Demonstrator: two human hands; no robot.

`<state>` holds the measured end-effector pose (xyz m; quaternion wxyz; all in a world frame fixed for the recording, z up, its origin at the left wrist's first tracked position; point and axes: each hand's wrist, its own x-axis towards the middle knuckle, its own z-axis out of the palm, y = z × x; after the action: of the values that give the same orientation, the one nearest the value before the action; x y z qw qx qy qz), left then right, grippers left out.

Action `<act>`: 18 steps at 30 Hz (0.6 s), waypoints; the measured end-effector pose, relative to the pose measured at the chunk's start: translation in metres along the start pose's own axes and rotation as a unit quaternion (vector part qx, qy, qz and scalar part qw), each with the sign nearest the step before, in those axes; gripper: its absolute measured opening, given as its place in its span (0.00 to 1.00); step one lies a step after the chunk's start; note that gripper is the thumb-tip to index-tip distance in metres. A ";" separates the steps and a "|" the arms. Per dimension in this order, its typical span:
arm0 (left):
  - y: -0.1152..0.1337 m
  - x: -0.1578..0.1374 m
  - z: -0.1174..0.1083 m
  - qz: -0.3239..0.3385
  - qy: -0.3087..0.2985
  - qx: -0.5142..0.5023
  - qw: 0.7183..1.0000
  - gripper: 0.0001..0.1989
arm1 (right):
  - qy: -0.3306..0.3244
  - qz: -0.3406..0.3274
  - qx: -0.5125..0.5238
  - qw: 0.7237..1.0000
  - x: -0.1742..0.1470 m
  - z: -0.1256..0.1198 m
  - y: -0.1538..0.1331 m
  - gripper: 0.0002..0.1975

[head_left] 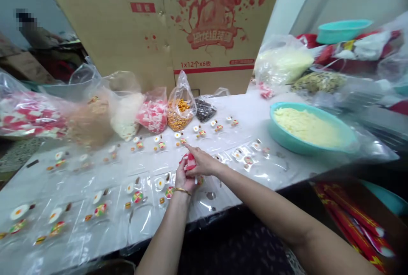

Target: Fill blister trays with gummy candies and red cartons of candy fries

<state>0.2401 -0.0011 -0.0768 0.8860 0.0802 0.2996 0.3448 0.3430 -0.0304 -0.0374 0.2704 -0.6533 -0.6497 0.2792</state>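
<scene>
Left hand (184, 180) cups red-and-white pieces (191, 161), fingers curled; right hand (204, 162) touching, grip unclear. Probably light, stiffish; pinch edges.

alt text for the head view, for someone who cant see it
A person's left hand holds red-and-white pieces, with the right hand over them, above a white table with rows of clear packets and small food-shaped pieces. Behind are filled plastic bags and a cardboard box; a turquoise basin of pale yellow pieces sits at right.

head view | faces forward and down | near, above table (255, 115)
</scene>
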 end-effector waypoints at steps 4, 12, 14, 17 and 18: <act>-0.020 -0.014 0.015 -0.012 -0.003 -0.011 1.000 0.09 | 0.017 -0.051 0.048 0.997 -0.032 -0.023 0.003 0.35; -0.056 -0.025 0.035 0.034 -0.002 -0.093 0.995 0.07 | 0.184 -0.072 0.140 0.970 -0.070 -0.031 0.026 0.12; -0.064 -0.027 0.036 0.029 -0.010 -0.087 0.996 0.07 | 0.204 -0.075 0.151 0.964 -0.079 -0.034 0.029 0.11; -0.073 -0.033 0.036 0.024 -0.036 -0.047 0.998 0.07 | 0.217 -0.076 0.165 0.959 -0.092 -0.041 0.034 0.11; -0.076 -0.034 0.036 0.020 -0.044 -0.032 0.998 0.08 | 0.217 -0.071 0.168 0.959 -0.096 -0.042 0.036 0.11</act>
<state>0.2842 -0.0781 -0.0584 0.8934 0.0726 0.2474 0.3680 0.3982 -0.1264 -0.0324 0.5303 -0.5955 -0.5636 0.2157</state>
